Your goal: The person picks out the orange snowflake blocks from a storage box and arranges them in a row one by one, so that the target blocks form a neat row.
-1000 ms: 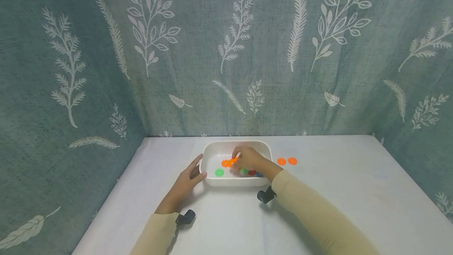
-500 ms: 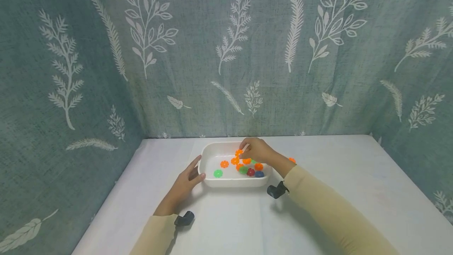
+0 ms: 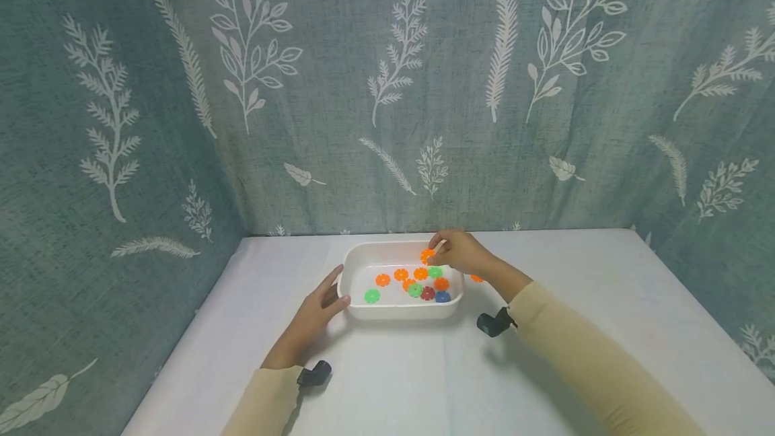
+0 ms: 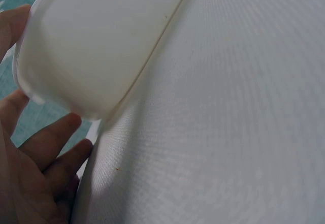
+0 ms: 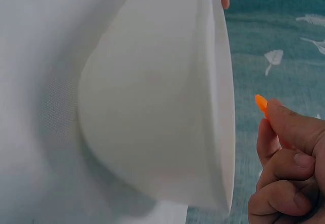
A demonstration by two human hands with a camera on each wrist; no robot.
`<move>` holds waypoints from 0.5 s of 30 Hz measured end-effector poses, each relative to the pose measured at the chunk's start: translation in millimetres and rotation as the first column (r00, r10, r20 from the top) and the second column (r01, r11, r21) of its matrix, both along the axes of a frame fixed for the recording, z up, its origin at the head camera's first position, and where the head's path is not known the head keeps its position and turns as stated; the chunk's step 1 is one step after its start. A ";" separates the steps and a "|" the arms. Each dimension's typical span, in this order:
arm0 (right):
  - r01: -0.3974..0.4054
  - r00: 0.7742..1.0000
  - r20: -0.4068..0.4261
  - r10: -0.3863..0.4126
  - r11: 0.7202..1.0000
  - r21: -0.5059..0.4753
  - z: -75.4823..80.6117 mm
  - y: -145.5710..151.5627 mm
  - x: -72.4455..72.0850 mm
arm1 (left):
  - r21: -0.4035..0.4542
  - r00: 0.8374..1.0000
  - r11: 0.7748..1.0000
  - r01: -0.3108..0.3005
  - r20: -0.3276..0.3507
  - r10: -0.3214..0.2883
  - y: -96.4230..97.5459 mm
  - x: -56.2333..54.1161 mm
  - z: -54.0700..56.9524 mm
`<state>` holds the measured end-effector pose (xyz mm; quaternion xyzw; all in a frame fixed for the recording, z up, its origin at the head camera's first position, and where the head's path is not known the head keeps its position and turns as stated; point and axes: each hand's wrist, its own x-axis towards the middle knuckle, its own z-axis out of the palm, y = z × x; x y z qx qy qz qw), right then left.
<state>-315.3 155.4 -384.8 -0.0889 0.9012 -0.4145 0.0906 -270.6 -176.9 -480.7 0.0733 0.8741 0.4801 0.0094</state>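
In the head view a white plastic tub [image 3: 393, 313] holds several notched, flower-shaped plastic discs: orange discs [image 3: 401, 274], green discs [image 3: 372, 296], a red disc [image 3: 427, 293] and a blue disc [image 3: 443, 297]. My left hand [image 3: 313, 315] rests against the tub's left end, thumb and forefinger spread along it and touching near the rim in the left wrist view. Over the tub's back right part, my right hand [image 3: 461, 252] pinches an orange disc [image 3: 428, 257] between thumb and forefinger. The right wrist view shows that disc [image 5: 261, 102] edge-on, apart from the tub, with the other fingers curled.
Outside the tub's right end, an orange disc [image 3: 477, 278] lies on the white-covered table [image 3: 393, 382], partly behind the right forearm. A green leaf-patterned curtain [image 3: 339, 120] rises behind the table and along both sides. Both wrists carry small black cameras [image 3: 495, 322].
My right hand has lifted an orange disc from among the others in the tub and carried it rightward and back. The left hand has stayed at the tub's end.
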 end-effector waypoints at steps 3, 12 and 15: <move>0.014 1.000 0.002 -0.014 1.000 0.013 -1.9 8.2 0.1 | -0.006 1.000 1.000 -0.001 -0.005 0.001 -0.2 -0.3 -0.3; 0.022 1.000 0.007 -0.022 1.000 -0.002 -9.4 44.1 3.1 | 0.000 1.000 1.000 0.000 0.001 0.000 -0.8 -0.6 -2.1; 0.047 0.999 0.019 -0.047 0.999 -0.008 -12.5 57.5 3.7 | 0.001 1.000 1.000 0.008 -0.005 -0.008 -0.7 -0.1 -1.4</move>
